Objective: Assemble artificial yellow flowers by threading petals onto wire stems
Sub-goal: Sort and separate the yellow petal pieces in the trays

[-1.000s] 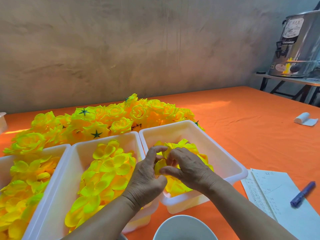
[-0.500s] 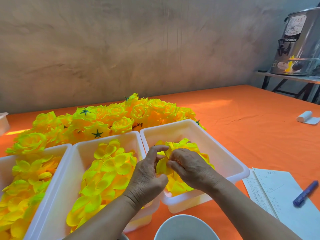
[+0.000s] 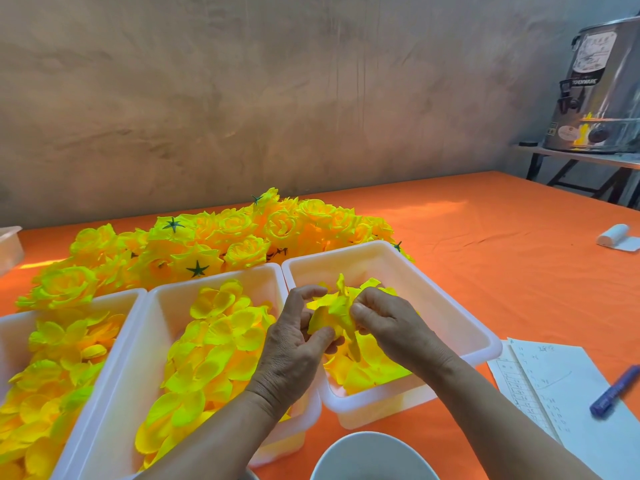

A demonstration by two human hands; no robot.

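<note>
The left hand [image 3: 294, 344] and the right hand [image 3: 391, 327] hold one yellow petal piece [image 3: 332, 315] between them. The fingers of both hands curl in and pinch its soft edges, one hand on each side. No wire stem can be seen. It may be hidden in the fold or under the fingers. The hands likely hold the piece up close so the person can find its middle and thread it.

The piece hangs just over the right tub [image 3: 433, 303], above the loose petals [image 3: 367, 375], so a dropped one would fall back in. The middle tub [image 3: 242, 273] sits right beside it and the left tub [image 3: 86, 302] is next to that. Both are full of petals and easy to reach. Finished flowers [image 3: 225, 237] lie heaped behind the tubs, out of the way.

A white bowl [image 3: 370, 455] sits just under the wrists. A paper [image 3: 561, 382] and a blue pen [image 3: 616, 389] lie on the orange table [image 3: 485, 258] near the right arm, so a wide elbow swing could knock them. The best room for the hands looks to be straight up, over the tubs.
</note>
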